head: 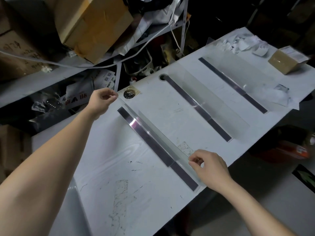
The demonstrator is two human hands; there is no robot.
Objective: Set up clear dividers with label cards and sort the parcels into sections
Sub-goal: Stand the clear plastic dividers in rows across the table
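Both hands are on the nearest clear divider (153, 133), which stands on the white table (105, 167) in the middle of the frame, running from upper left to lower right. Left hand (100, 101) pinches the far top corner between thumb and fingertips, other fingers curled. Right hand (209, 165) pinches the near top corner the same way, fingers closed on the edge. A dark strip (150, 142) runs along the divider's base.

Two more dividers stand parallel to it: the middle divider (213, 101) at centre right, the far divider (247, 75) toward upper right. Each has its own dark base strip.

A small brown parcel (288, 60) sits at the table's upper right end, well apart from the hands, beside crumpled white paper (242, 43). Can't tell whether any label cards are fitted. A big cardboard box (92, 26) sits on the cluttered shelf (23, 82) at upper left.
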